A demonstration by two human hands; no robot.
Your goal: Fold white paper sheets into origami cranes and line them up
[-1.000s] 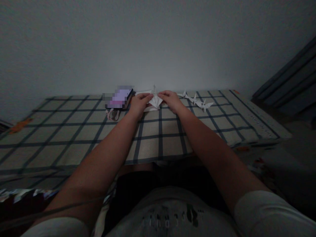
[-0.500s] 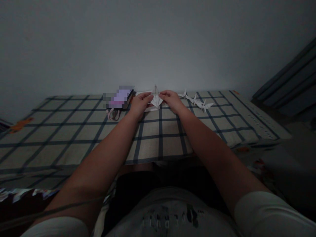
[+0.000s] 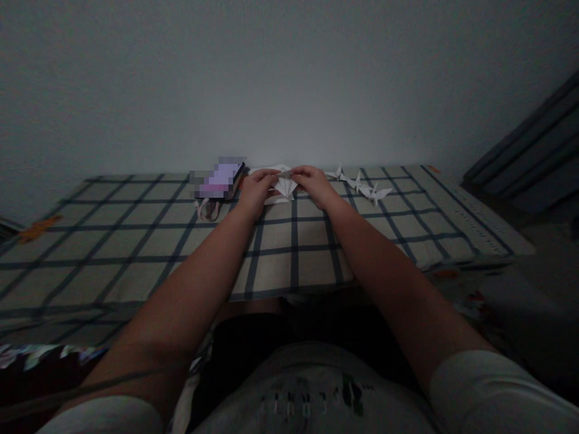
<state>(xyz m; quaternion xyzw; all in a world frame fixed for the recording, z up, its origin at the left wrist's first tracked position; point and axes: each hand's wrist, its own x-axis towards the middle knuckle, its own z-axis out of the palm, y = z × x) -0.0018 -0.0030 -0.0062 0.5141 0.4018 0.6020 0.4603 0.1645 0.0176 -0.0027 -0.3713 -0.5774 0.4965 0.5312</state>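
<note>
Between left hand (image 3: 254,188), right hand (image 3: 315,184) | folded paper (image 3: 286,188) | tip nearward, axis fore-aft

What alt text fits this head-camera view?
The left hand and right hand pinch a white folded paper figure on a checked cloth. Small paper cranes lie right of it, a blurred purple object left.

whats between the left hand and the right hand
A white folded paper, which the left hand and right hand pinch at its top, above the checked cloth; the head view shows it.
</note>
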